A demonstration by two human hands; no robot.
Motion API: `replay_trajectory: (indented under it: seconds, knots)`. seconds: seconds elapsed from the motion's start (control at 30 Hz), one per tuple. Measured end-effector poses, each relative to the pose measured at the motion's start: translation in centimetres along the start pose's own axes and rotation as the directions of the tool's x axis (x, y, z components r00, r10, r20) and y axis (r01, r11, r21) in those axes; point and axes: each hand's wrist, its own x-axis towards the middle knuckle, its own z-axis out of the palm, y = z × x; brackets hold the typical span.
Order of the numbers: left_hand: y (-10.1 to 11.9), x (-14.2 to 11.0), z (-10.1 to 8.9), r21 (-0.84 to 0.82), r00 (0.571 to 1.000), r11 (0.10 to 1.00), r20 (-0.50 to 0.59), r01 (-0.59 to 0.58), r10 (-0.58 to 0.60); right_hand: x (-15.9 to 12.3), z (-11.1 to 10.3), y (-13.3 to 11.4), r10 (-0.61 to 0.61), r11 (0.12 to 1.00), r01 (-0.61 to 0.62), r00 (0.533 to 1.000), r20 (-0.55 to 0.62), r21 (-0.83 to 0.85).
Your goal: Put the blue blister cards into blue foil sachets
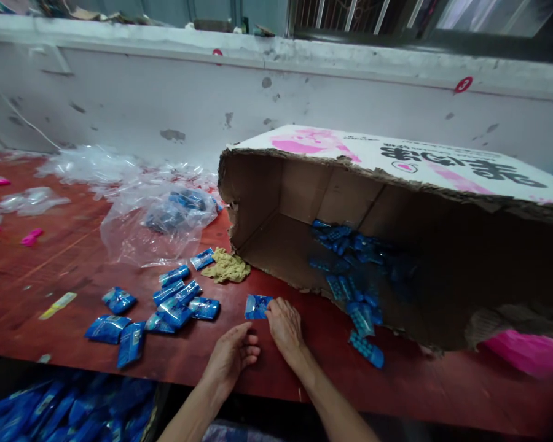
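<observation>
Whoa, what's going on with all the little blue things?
Someone's right hand touches the edge of a small blue packet on the red table. The left hand is close by, open and empty. More blue packets lie loosely to the left, and blue pieces sit in an open cardboard box to the right.

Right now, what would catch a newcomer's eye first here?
Most likely the big box at right, its ragged opening facing us, blue pieces inside. Next, perhaps, the right hand touching a blue packet near the centre, then the yellow wad by the box's left corner.
</observation>
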Motion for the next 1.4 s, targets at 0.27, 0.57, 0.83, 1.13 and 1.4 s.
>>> replay_trajectory:
  seconds: [0.27,0.57,0.83,1.13,1.4]
  knots:
    - [0.2,0.1,0.2,-0.017,1.0,1.0,-0.004,0.0,0.0,0.5,0.7,-0.3,-0.021,1.0,0.023,0.996,-0.092,0.014]
    - [-0.4,0.4,0.9,-0.022,0.991,0.991,-0.002,-0.132,0.132,-2.1,-0.9,-0.7,-0.072,0.994,0.084,0.982,-0.173,0.068]
    - [-0.4,-0.2,1.3,-0.048,0.979,0.982,0.072,-0.185,0.188,-4.4,-1.5,-1.3,0.212,0.517,-0.055,0.975,-0.066,0.854]
    - [-1.5,-0.2,2.8,-0.062,0.958,0.956,-0.009,-0.286,0.286,-4.0,0.2,-1.9,0.275,0.203,-0.219,0.948,0.159,0.954]
    - [-2.0,0.0,3.6,-0.045,0.971,0.97,-0.047,-0.238,0.236,-4.3,0.4,-2.4,0.382,0.162,-0.26,0.906,0.183,0.952]
